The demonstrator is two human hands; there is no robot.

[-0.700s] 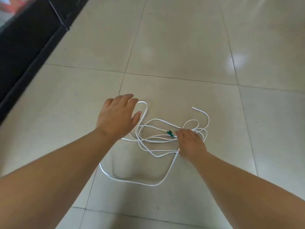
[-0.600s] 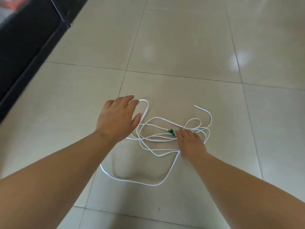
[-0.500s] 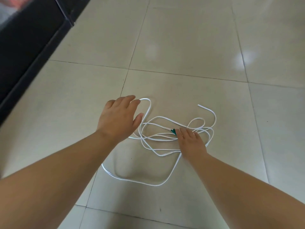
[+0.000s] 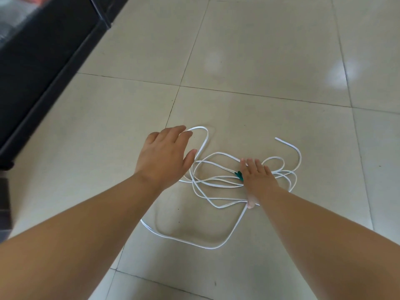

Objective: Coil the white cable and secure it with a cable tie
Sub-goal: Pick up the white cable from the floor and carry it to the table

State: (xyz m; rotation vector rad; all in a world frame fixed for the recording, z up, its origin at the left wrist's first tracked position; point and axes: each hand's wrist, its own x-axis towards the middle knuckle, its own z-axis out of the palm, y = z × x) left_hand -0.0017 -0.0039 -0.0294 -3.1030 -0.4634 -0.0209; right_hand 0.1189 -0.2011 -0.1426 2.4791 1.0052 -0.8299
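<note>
Head view looks down on a white cable (image 4: 184, 238) sprawled uncoiled on a glossy, pale tiled floor (image 4: 259, 50), lying between the two hands and just ahead of them. Its tangle runs mostly left to right: a tall hairpin loop at the left, several overlapping strands in the middle, a free end (image 4: 277, 139) curling away at the far right, and one wide slack loop sagging back toward the person. The left hand (image 4: 164, 154) is released, fingers spread, over the hairpin loop with its fingertips at the top bend; whether it touches the cable I cannot tell. The right hand (image 4: 257, 178) lies flat on the middle of the tangle with straight fingers, grasping nothing, the thumb down by a near strand. A small green tie (image 4: 239, 175) sits among the strands right against that hand's left edge, so the right hand is much the nearer to it and the left is well apart. The cable looks thin, flat-sided and limp, likely to slide easily on smooth tile; gathering probably means drawing the loops in along that left-right axis. Dark furniture (image 4: 43, 50) edges the floor at far left.
</note>
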